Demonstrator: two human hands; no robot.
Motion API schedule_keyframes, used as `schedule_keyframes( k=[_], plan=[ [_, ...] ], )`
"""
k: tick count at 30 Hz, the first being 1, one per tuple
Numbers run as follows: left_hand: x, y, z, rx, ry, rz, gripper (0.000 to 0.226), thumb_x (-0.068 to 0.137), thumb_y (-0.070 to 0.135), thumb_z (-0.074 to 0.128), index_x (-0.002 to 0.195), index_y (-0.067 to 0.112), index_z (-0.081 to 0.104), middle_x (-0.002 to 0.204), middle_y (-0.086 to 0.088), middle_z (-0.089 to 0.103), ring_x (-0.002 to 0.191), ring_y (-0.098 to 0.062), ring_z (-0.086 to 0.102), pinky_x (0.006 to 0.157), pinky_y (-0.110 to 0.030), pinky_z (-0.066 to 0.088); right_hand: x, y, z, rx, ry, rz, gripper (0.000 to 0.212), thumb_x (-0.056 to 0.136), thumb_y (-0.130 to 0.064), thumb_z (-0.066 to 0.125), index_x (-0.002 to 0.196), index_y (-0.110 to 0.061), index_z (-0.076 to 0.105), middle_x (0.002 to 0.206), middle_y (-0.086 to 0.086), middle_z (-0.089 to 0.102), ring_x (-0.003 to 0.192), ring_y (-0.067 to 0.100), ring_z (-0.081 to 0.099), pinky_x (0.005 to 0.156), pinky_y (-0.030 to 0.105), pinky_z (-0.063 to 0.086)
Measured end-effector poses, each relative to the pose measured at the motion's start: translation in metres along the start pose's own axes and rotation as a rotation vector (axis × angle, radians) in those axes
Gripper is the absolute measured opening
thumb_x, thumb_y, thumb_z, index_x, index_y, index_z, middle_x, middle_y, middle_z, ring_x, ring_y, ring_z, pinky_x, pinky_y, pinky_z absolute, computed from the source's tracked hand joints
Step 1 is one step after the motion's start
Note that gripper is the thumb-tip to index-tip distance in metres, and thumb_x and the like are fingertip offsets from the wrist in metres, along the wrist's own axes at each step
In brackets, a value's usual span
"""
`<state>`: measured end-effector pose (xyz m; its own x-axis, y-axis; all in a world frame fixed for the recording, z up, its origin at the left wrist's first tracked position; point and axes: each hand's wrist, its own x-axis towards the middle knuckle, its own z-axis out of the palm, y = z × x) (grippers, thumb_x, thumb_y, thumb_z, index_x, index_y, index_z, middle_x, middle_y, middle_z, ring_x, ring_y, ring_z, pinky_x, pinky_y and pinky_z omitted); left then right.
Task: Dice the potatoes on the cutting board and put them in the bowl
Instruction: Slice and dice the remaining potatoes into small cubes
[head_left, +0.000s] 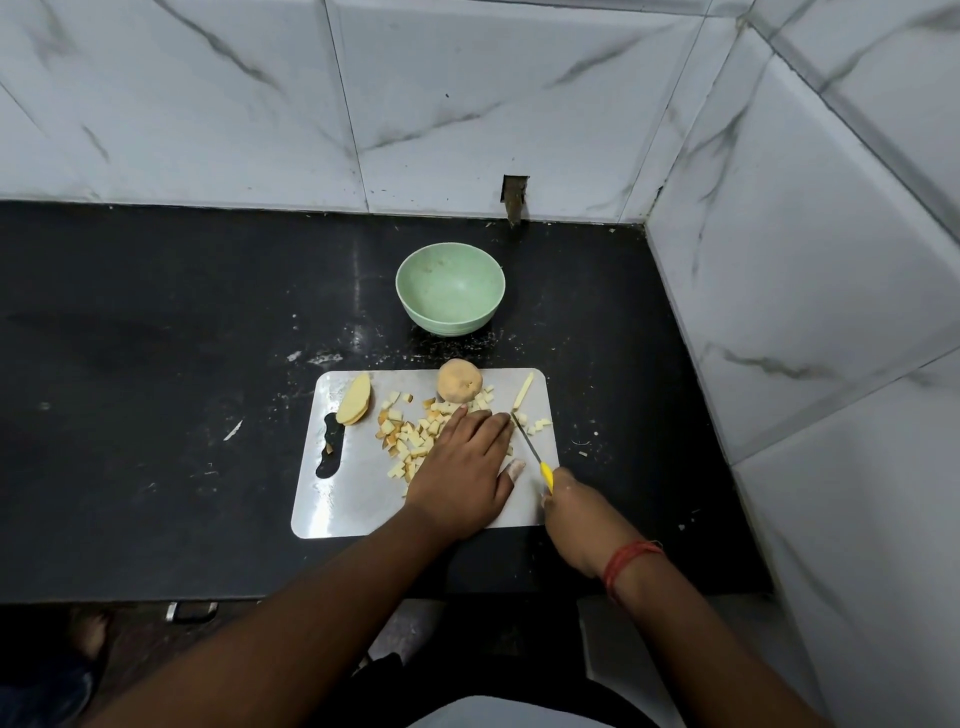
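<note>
Fingers of right hand (574, 519) grip yellow-handled knife (531, 451); left hand (462, 473) flat over pale diced potato (410, 441).

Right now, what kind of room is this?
Most likely a kitchen: a black countertop against marble-look wall tiles, with a cutting board of diced potato and a green bowl.
</note>
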<state>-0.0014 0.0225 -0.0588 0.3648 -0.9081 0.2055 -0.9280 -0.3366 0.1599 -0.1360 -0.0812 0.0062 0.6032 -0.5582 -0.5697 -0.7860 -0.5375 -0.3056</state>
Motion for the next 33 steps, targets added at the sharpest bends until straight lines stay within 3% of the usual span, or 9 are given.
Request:
schedule_keyframes(
  k=[4, 9, 16, 19, 22, 25, 28, 33],
  plan=[
    [0.0, 0.001, 0.0, 0.007, -0.012, -0.004, 0.058, 0.106, 0.047, 0.035, 0.147, 0.011, 0.053, 0.149, -0.005, 0.053, 0.14, -0.024, 0.043, 0.124, -0.047, 0.026, 0.002, 0.003, -0.002, 0.009, -0.015, 0.003, 0.022, 0.1, -0.015, 0.039, 0.121, -0.009, 0.043, 0.098, 0.013, 0.06, 0.078, 0.023, 0.056, 0.063, 0.03, 0.041],
    [0.001, 0.0, 0.0, 0.013, -0.009, -0.012, 0.057, 0.106, 0.046, 0.035, 0.144, 0.009, 0.057, 0.146, -0.005, 0.055, 0.139, -0.025, 0.044, 0.124, -0.047, 0.026, -0.009, 0.014, -0.002, 0.045, -0.057, 0.001, 0.019, 0.101, -0.015, 0.038, 0.118, -0.01, 0.044, 0.101, 0.013, 0.062, 0.087, 0.024, 0.063, 0.073, 0.033, 0.048],
    [-0.001, 0.002, -0.003, 0.034, -0.02, -0.014, 0.058, 0.105, 0.046, 0.037, 0.143, 0.008, 0.057, 0.145, -0.007, 0.056, 0.138, -0.025, 0.046, 0.124, -0.046, 0.028, -0.019, 0.024, 0.0, 0.126, -0.09, -0.021, 0.016, 0.102, -0.023, 0.039, 0.11, -0.01, 0.046, 0.089, 0.007, 0.054, 0.068, 0.015, 0.051, 0.057, 0.027, 0.037],
    [-0.002, 0.002, -0.003, 0.055, -0.008, -0.014, 0.057, 0.105, 0.046, 0.038, 0.143, 0.008, 0.057, 0.145, -0.009, 0.057, 0.137, -0.026, 0.047, 0.124, -0.043, 0.026, -0.021, 0.032, -0.003, 0.292, -0.138, -0.01, 0.014, 0.098, -0.028, 0.043, 0.1, -0.014, 0.048, 0.078, 0.003, 0.051, 0.061, 0.014, 0.048, 0.059, 0.03, 0.039],
    [-0.002, 0.002, -0.005, 0.067, 0.016, 0.007, 0.056, 0.104, 0.046, 0.039, 0.141, 0.008, 0.058, 0.142, -0.01, 0.058, 0.135, -0.026, 0.049, 0.125, -0.046, 0.026, -0.028, 0.038, -0.007, 0.517, -0.154, 0.003, 0.015, 0.097, -0.032, 0.045, 0.097, -0.018, 0.049, 0.07, 0.003, 0.049, 0.045, 0.011, 0.042, 0.044, 0.026, 0.035],
    [0.002, 0.003, -0.011, 0.057, 0.079, 0.037, 0.052, 0.103, 0.042, 0.041, 0.134, 0.008, 0.063, 0.139, -0.011, 0.06, 0.132, -0.028, 0.051, 0.122, -0.052, 0.029, -0.033, 0.04, -0.008, 0.668, -0.099, -0.002, 0.012, 0.1, -0.03, 0.044, 0.097, -0.02, 0.049, 0.066, 0.002, 0.044, 0.039, 0.009, 0.036, 0.038, 0.022, 0.03],
    [0.012, 0.009, -0.018, -0.023, 0.129, 0.108, 0.045, 0.103, 0.037, 0.045, 0.127, 0.006, 0.066, 0.135, -0.013, 0.061, 0.13, -0.029, 0.052, 0.123, -0.05, 0.029, -0.032, 0.041, -0.011, 0.83, -0.012, 0.007, 0.015, 0.1, -0.029, 0.044, 0.089, -0.02, 0.046, 0.062, 0.003, 0.039, 0.037, 0.011, 0.032, 0.039, 0.021, 0.028],
    [0.037, 0.027, -0.009, 0.057, -0.076, 0.293, 0.061, 0.107, 0.048, 0.036, 0.148, 0.005, 0.05, 0.154, -0.011, 0.048, 0.146, -0.025, 0.039, 0.127, -0.038, 0.012, -0.031, 0.036, -0.024, 1.05, 0.083, 0.027, 0.017, 0.103, -0.025, 0.042, 0.099, -0.009, 0.044, 0.059, 0.004, 0.034, 0.038, 0.012, 0.027, 0.037, 0.019, 0.025]
  ],
)
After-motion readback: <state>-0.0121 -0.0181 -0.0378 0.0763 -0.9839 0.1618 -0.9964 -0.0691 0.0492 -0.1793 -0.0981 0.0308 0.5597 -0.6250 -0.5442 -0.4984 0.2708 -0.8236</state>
